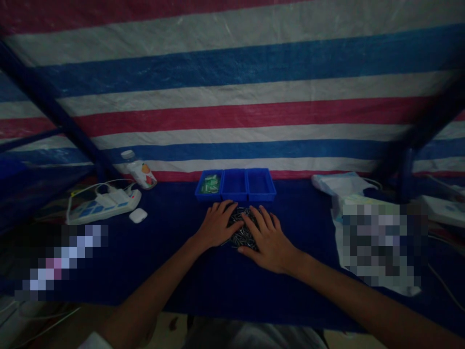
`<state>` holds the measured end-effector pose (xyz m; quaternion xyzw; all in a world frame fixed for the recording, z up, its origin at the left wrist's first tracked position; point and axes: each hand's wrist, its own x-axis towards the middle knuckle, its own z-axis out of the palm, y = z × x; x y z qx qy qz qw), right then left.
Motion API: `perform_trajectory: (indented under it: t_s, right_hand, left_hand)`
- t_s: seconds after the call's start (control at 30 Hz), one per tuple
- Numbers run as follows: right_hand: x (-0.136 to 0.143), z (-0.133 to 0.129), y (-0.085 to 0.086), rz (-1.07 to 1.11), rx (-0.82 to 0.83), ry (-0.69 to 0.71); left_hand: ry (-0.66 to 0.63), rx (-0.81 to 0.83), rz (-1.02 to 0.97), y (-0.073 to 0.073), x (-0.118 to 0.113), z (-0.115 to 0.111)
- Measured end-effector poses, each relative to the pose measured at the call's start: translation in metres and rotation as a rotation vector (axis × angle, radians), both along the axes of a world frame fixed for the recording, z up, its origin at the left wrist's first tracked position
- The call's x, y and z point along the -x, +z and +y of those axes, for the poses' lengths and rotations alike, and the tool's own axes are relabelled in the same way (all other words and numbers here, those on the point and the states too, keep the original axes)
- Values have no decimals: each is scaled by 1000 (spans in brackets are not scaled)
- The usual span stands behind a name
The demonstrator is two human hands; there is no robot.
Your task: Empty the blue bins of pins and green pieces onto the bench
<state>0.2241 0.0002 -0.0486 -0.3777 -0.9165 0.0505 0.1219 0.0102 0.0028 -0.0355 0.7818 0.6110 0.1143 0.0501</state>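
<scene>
A pile of small, thin dark metal pieces [242, 237], like screws or nails, lies on the blue table surface in front of me. My left hand [217, 225] rests at the pile's left side, fingers spread and touching it. On the right side, my right hand [271, 240] lies over the edge of the pile with its fingers apart. Parts of the pile are hidden beneath both hands. Just beyond stand three joined blue trays [261, 198]. The left tray contains small green and clear pieces [210, 184]; nothing shows in the other two.
At the left are a bottle [143, 173] with a white cap, a power strip [105, 206] with plugs and cables, and a small white case [138, 215]. A plastic bag [341, 186] lies at the right. Behind the blue table [174, 271] hangs striped sheeting [232, 72].
</scene>
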Motion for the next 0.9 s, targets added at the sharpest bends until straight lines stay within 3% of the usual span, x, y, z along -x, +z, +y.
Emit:
perform_trajectory:
  t_s: [0.23,0.6,0.8,0.9]
  right_hand:
    - [18,14,3,23,59,-47]
    - [19,21,5,76,23,2]
    - [26,31,15,126,58,-25]
    - [31,34,17,121,37,-32]
  left_hand:
    - [48,24,-85,-5,3,7]
    - [63,-45,-37,-5,1,12]
    - [-129,-62,170,2,4,14]
    - [-156,-45,232,6,4,15]
